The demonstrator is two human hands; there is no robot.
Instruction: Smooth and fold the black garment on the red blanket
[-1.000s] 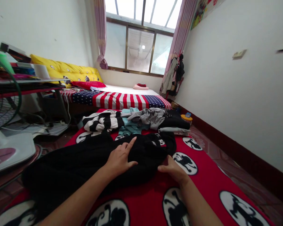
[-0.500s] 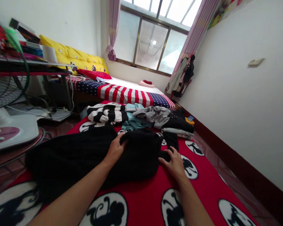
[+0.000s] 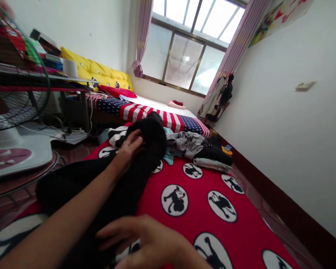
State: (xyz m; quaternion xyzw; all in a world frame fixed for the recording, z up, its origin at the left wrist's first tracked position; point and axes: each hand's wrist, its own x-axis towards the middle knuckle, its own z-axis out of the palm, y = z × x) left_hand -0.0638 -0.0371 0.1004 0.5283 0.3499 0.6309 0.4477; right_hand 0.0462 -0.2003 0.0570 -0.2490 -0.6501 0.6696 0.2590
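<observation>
Since the earlier frame, you have swung the right-hand part of the black garment (image 3: 152,147) up and over to the left, so bare red cover (image 3: 197,211) with monkey discs now shows where it lay. Your right hand (image 3: 145,239) has come down to the bottom centre of the frame, and your left hand (image 3: 128,147) has moved slightly up and left with the cloth.

The garment runs from the lower left up to the centre of the frame. It lies under and around your left hand, its raised, bunched end just to the right of those fingers. They are bent against the cloth, but you can't tell whether they pinch it. Your right hand is released, fingers loosely bent and thumb apart, in front of the garment's lower part; contact there is unclear.

The garment hides part of the black-and-white striped cloth (image 3: 117,136) and overlaps the teal cloth (image 3: 169,157) in view. Right of these are the grey cloth (image 3: 189,144) and the dark folded clothes (image 3: 215,151). Your right hand is blurred and its forearm cut off at the bottom edge; the garment's black folds merge at lower left.
</observation>
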